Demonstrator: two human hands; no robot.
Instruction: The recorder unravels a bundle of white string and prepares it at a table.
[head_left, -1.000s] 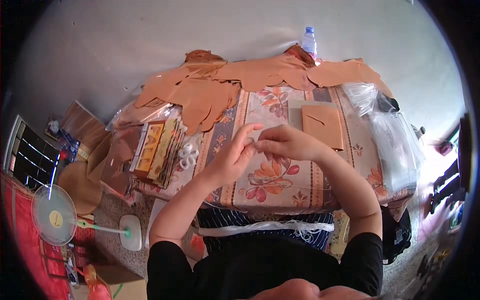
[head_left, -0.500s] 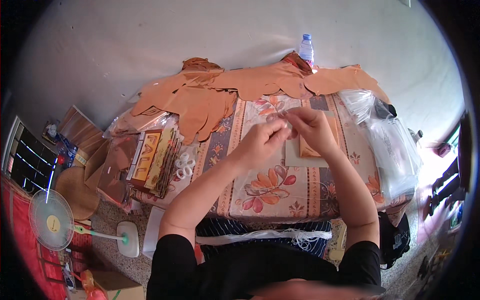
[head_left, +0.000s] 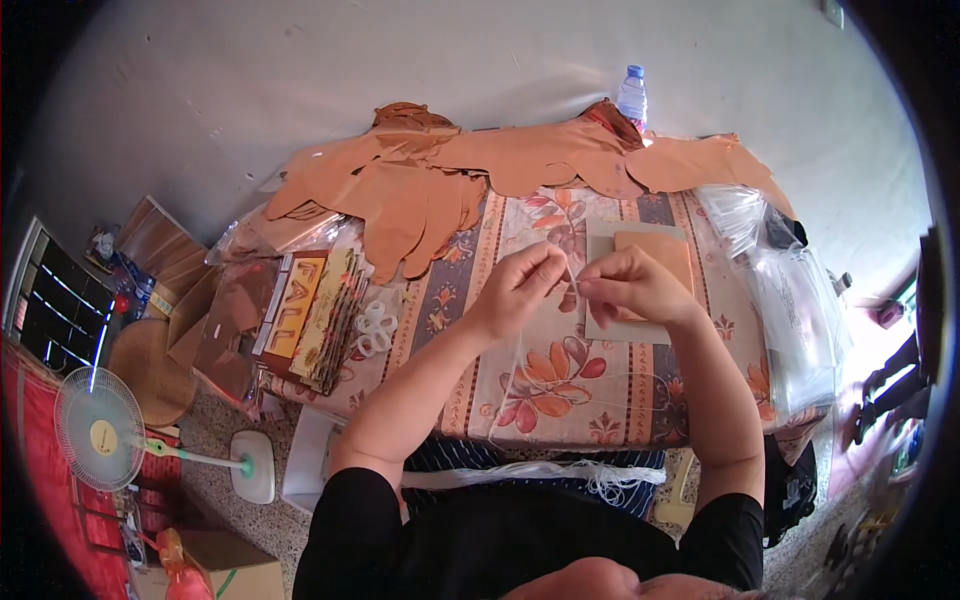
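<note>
Above the middle of the table my left hand (head_left: 522,290) pinches a thin white string (head_left: 572,268) between thumb and fingers. My right hand (head_left: 635,288) is closed on the same string close by, with a small gap between the two hands. Loose strands trail from them down over the flowered tablecloth (head_left: 545,375) toward the near edge. Partly under my right hand lie a grey board (head_left: 600,235) and a flat brown piece (head_left: 660,250) on it. Across my lap stretches a bundle of white string (head_left: 530,474).
Brown leaf-shaped cutouts (head_left: 520,155) pile along the wall, with a water bottle (head_left: 632,98) behind. Left are stacked decorative signs (head_left: 310,315) and white rings (head_left: 376,330); right, clear plastic bags (head_left: 795,320). A fan (head_left: 100,430) stands on the floor at left.
Both hands have come lower and nearer to me, and a little apart. The string now shows between them. The view has shifted slightly.
</note>
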